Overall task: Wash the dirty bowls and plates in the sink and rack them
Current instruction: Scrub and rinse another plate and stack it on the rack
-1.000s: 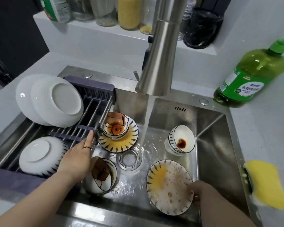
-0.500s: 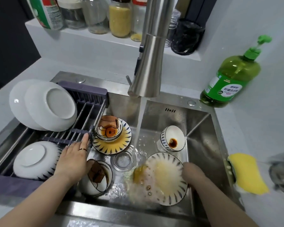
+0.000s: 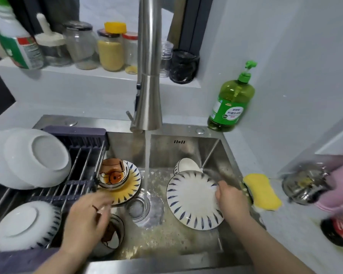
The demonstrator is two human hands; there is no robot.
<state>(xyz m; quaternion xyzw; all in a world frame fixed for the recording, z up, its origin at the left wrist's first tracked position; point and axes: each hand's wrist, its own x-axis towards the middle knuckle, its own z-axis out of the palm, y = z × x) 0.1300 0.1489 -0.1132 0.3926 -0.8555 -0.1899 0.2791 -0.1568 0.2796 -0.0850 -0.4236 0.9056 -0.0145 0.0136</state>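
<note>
My right hand [image 3: 229,196] grips the right rim of a white plate with blue dashes [image 3: 192,198], tilted up in the sink [image 3: 186,244] just right of the running water [image 3: 147,165]. The plate's face looks rinsed. My left hand [image 3: 85,220] is blurred, fingers stretched out, holding nothing, above a dirty bowl with brown residue [image 3: 113,234]. A brown cartoon bowl [image 3: 113,175] sits on a yellow-stained plate [image 3: 131,186]. A small bowl [image 3: 186,165] stands partly hidden behind the held plate. On the drying rack [image 3: 83,155] lean white bowls [image 3: 36,155] and an upturned bowl [image 3: 24,224].
The steel faucet [image 3: 149,95] hangs over the sink's middle, above the drain [image 3: 137,208]. A yellow sponge [image 3: 261,192] lies on the right rim and a green soap bottle [image 3: 232,103] stands behind it. Jars [image 3: 109,48] line the back ledge. A steel pot [image 3: 305,184] stands at far right.
The plate passed under the water, lost its foam and yellow stain, and now stands tilted right of the stream. My left hand left the rack's edge and moved over the dirty bowl.
</note>
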